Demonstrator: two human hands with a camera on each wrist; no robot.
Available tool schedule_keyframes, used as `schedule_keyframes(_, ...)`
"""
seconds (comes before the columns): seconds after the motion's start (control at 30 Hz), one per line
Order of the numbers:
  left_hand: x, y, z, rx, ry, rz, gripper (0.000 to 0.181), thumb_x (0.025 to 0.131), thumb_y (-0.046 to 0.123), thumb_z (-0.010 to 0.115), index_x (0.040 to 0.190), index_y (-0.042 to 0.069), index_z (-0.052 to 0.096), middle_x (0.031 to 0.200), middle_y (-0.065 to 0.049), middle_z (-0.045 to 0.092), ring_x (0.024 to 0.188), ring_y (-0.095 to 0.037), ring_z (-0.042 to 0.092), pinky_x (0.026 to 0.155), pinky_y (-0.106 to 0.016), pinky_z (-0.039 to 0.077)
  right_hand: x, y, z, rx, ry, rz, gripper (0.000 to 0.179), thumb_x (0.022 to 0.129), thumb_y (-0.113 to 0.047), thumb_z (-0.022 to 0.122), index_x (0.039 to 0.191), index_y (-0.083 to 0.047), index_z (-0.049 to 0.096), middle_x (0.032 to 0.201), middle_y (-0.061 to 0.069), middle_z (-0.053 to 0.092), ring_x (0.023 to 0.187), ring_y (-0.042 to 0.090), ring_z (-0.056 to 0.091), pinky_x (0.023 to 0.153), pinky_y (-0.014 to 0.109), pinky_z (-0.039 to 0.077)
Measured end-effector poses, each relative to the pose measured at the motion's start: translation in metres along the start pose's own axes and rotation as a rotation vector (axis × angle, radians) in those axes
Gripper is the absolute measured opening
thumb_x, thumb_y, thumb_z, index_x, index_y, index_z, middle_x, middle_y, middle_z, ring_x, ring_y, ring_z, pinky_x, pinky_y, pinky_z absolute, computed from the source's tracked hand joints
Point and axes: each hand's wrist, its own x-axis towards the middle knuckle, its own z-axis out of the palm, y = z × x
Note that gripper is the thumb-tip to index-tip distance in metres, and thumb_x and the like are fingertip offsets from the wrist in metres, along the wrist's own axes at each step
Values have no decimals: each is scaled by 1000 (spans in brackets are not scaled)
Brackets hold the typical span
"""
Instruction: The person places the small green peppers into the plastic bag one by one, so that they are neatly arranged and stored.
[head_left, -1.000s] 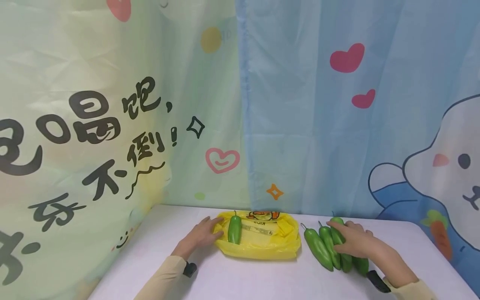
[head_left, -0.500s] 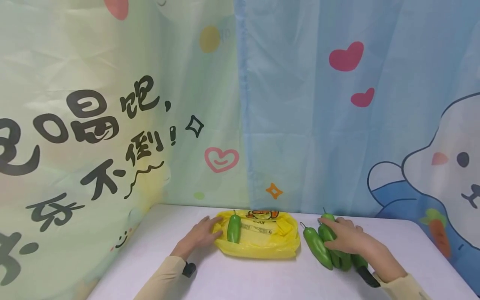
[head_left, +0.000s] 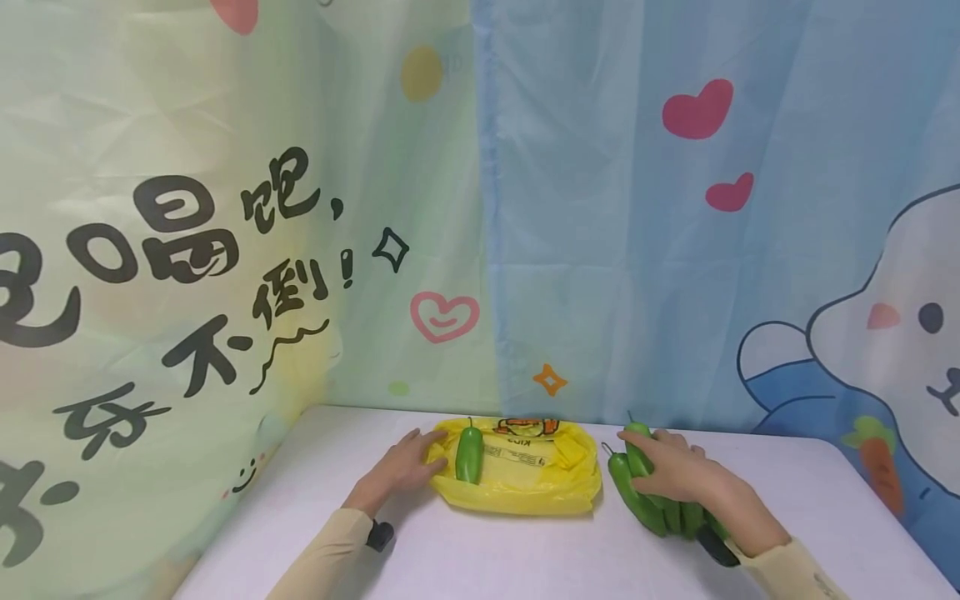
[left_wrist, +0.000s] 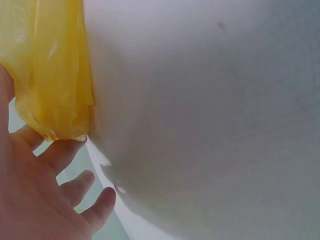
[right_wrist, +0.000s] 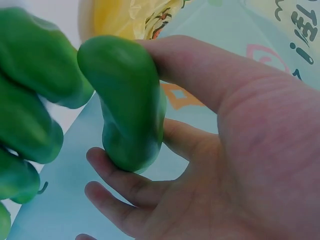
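Observation:
A yellow plastic bag (head_left: 525,500) lies spread on the table, with one green pepper (head_left: 469,456) inside at its left. My left hand (head_left: 405,465) holds the bag's left edge; in the left wrist view the thumb and first fingers meet the yellow film (left_wrist: 55,75) while the other fingers are spread. To the right of the bag, my right hand (head_left: 678,468) grips a long green pepper (right_wrist: 125,100) between thumb and fingers, above other green peppers (head_left: 637,504). Several of these show at the left of the right wrist view, and the hand partly hides them in the head view.
The white table (head_left: 510,558) ends at a printed curtain (head_left: 570,208) behind the bag. Another curtain panel (head_left: 150,350) with black lettering runs along the left side. A dark wrist strap (head_left: 380,535) shows on the left arm.
My right hand has moved left toward the bag, bringing its pepper across the other peppers. The left hand and the bag stay in place.

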Motion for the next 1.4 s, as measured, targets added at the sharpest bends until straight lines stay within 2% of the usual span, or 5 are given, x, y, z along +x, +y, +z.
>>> schedule_keyframes(0.27, 0, 2, 1, -2, -5, -14, 56, 96, 43, 57, 149, 24, 49, 153, -15, 49, 147, -44, 34, 116, -68, 31, 3, -12, 0, -8, -8, 3, 71, 88, -31, 74, 150, -14, 45, 146, 41, 38, 133, 61, 38, 99, 82, 33)
schedule_keyframes(0.67, 1, 1, -1, -1, -13, -18, 57, 96, 43, 58, 149, 23, 49, 153, -15, 49, 147, -44, 34, 116, -68, 31, 10, -38, 0, 34, -6, -56, 72, 89, -29, 73, 152, -14, 43, 150, 39, 36, 138, 59, 33, 104, 81, 29)
schedule_keyframes(1.1, 3, -1, 0, 19, -15, -21, 57, 96, 43, 57, 149, 23, 49, 153, -12, 50, 148, -42, 34, 117, -66, 31, 22, -59, 16, 40, 17, -87, 70, 88, -23, 72, 152, -15, 44, 150, 37, 37, 140, 57, 32, 109, 79, 25)
schedule_keyframes(1.3, 2, 0, 0, 9, -18, -18, 57, 97, 42, 57, 149, 22, 49, 153, -13, 50, 148, -42, 33, 117, -66, 30, 26, -68, 21, 25, 17, -101, 72, 87, -25, 73, 152, -18, 43, 147, 30, 44, 136, 51, 40, 106, 75, 32)
schedule_keyframes(1.4, 2, 2, 0, 1, -15, -21, 57, 96, 42, 58, 149, 22, 49, 152, -13, 50, 148, -43, 33, 117, -67, 30, 29, -71, 22, 47, 6, -108, 72, 88, -25, 72, 153, -19, 42, 150, 31, 41, 139, 53, 37, 107, 76, 30)
